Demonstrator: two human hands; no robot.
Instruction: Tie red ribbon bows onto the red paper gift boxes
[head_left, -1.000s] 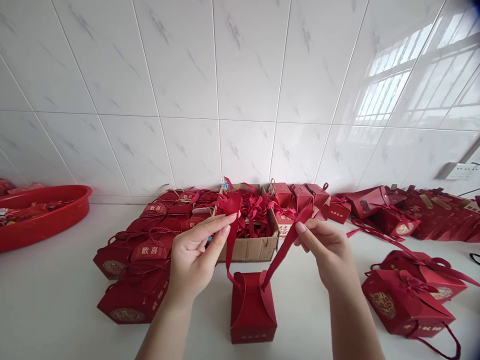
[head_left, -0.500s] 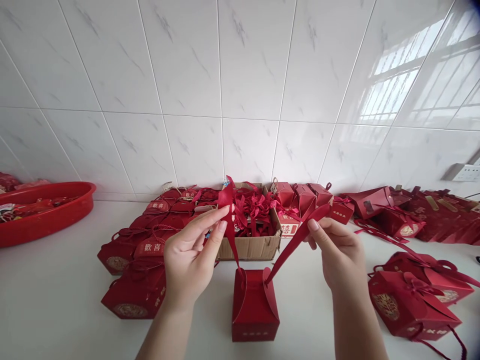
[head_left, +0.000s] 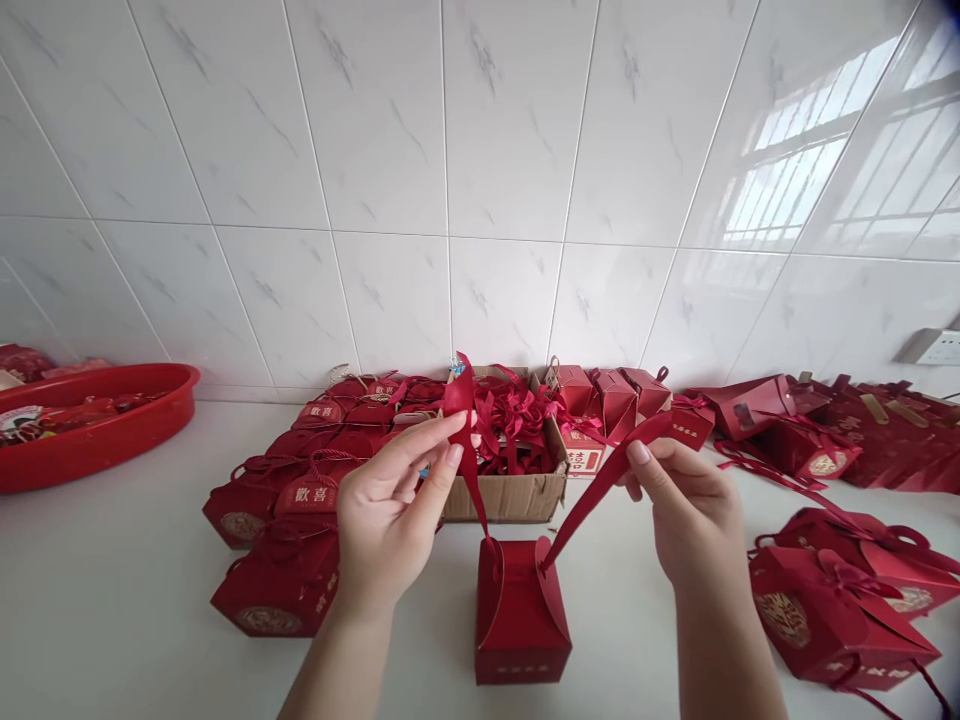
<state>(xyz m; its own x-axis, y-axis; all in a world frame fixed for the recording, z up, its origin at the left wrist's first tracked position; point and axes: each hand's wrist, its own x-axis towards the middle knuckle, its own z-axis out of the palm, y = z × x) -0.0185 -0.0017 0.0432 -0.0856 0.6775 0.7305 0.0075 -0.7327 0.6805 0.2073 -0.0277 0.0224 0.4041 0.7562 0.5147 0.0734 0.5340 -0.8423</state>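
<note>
white counter (head_left: 112, 600) is seen nearest, and on it, between the two forearms, a small red box (head_left: 521, 630) stands upright with its curved flaps raised. a ribbon (head_left: 600, 480) is led up out of the flaps in two tails. the left tail is pinched between thumb and forefinger of the left hand (head_left: 386, 520), the other fingers spread loosely; the right tail is nipped under the thumb of the right hand (head_left: 686, 510), which is otherwise curled.

judged from this, the step is done well if both tails are kept equally taut and flat, pulled apart evenly so the flaps are drawn closed without the box being lifted or tipped.

just behind the hands a carton (head_left: 510, 495) of loose red ribbons is set, with other boxes (head_left: 277, 590) laid to its left and right. farther left a basin (head_left: 97, 430) is placed near the tiled wall (head_left: 487, 150).

compared with a second ago, the right hand has been drawn a little outward, so its tail is stretched at a lower slant; the left pinch is hardly changed, and the whole view is shifted slightly rightward.
</note>
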